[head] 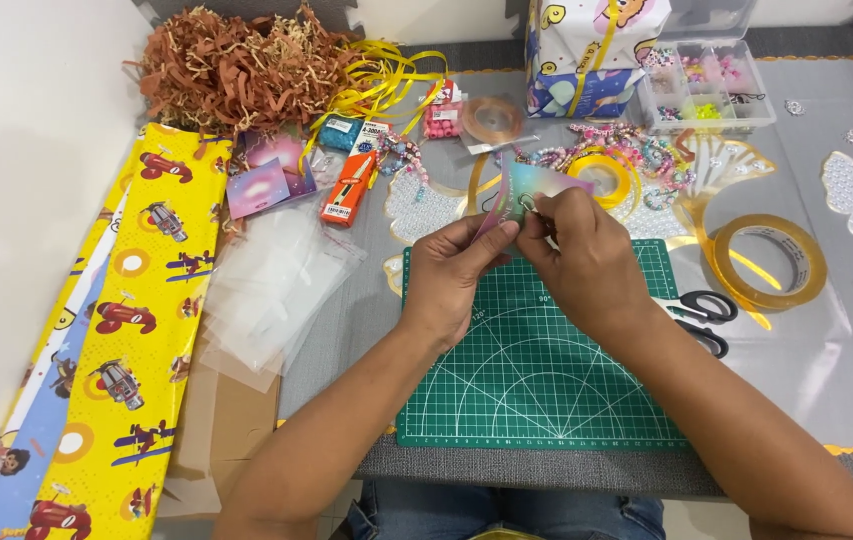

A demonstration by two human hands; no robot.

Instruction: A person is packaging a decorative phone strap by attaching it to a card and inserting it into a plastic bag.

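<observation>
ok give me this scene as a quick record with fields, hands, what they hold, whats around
left hand: pinches the lower left of the card
right hand: pinches the right of the card, fingers at a small loop on it
card: small, iridescent, held above the mat
mat: green, gridded, under both hands
right of mat: scissors, tape roll
left of mat: clear bags, yellow wrapping paper
far side: brown shred, bead box

green gridded cutting mat (537, 390) | yellow aeroplane-print wrapping paper (142, 330) | brown shredded paper (232, 70)
</observation>
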